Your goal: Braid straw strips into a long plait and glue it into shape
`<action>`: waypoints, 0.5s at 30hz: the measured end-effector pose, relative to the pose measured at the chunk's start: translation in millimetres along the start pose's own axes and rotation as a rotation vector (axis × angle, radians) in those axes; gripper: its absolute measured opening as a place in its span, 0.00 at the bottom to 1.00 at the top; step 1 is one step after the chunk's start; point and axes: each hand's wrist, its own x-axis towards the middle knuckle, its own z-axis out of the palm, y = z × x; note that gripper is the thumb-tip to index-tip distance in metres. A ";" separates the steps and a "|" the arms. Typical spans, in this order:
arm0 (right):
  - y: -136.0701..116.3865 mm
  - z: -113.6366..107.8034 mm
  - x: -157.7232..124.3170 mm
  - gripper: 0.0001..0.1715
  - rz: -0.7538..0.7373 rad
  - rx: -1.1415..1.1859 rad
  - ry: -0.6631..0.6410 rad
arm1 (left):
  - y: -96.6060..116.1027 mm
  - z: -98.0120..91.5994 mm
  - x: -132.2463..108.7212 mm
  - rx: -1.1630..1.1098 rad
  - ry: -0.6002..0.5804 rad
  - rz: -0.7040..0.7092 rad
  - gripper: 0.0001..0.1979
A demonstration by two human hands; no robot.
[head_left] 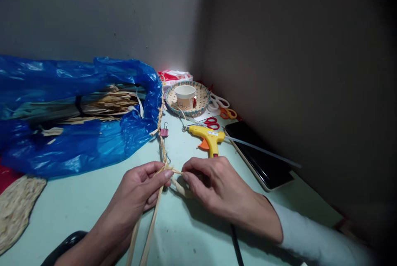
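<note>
A thin braid of pale dried plant strips runs away from me over the table, past a pink binder clip. My left hand pinches the near end of the braid between thumb and fingers. Two loose strips hang from that hand toward me. Just to its right, my right hand is closed, thumb against forefinger, on another strip pulled out sideways from the braid. One more pale strip curls below, partly hidden by the right hand.
A blue plastic bag holding a bundle of dried strips lies at left. Ahead are a woven basket with a paper cup, red scissors and a yellow glue gun. A tablet lies right, a woven mat far left.
</note>
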 end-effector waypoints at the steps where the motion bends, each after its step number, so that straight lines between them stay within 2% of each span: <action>1: -1.1 -1.4 0.9 0.12 0.034 0.048 -0.017 | 0.2 0.0 0.0 0.010 0.002 -0.001 0.14; 15: 4.2 -4.8 6.7 0.16 0.112 0.295 -0.136 | -1.5 -3.2 2.0 0.069 -0.025 0.011 0.15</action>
